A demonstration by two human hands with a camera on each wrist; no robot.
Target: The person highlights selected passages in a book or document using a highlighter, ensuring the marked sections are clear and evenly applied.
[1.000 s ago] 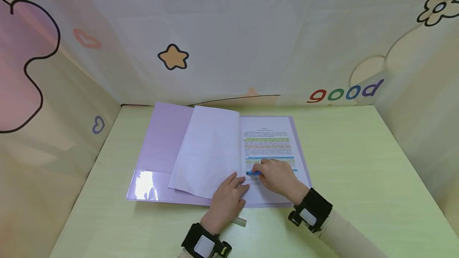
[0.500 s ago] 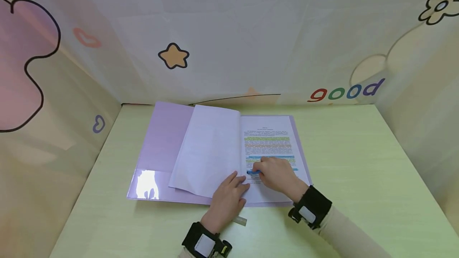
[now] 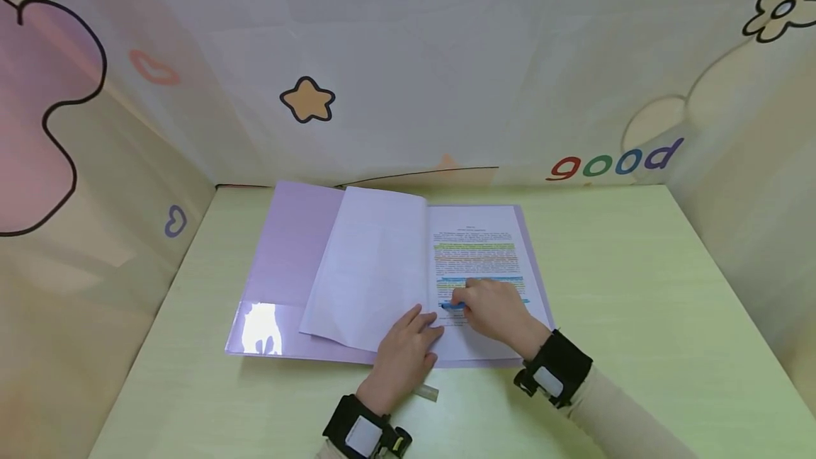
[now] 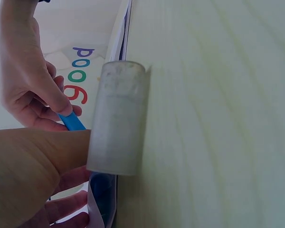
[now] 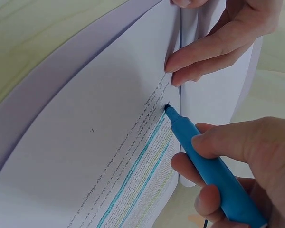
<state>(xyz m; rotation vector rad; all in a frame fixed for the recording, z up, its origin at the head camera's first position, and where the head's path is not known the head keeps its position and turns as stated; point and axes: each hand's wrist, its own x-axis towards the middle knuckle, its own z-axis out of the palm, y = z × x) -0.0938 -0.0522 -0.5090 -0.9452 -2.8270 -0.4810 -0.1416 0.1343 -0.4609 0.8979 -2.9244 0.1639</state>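
A blue highlighter [image 5: 206, 171] is pinched between the thumb and fingers of my right hand [image 3: 497, 312]. In the right wrist view its dark tip meets the printed page [image 5: 85, 137] at the start of a line near the fold. Blue, green and orange strokes mark several lines of text above. My left hand [image 3: 408, 349] lies with fingers spread over the lower part of the fold, touching the pages. Both pages belong to an open purple folder [image 3: 306, 232], whose turned blank sheet [image 3: 376, 261] lies on the left.
A small greyish cylinder [image 4: 118, 118] lies on the light green table [image 3: 625, 289], just in front of the folder and beside the left wrist. A printed cloth backdrop [image 3: 408, 76] stands behind and along the sides.
My right hand has shifted very slightly to the right with the highlighter, its tip moving a little along the line. The left hand and the folder stay in place.
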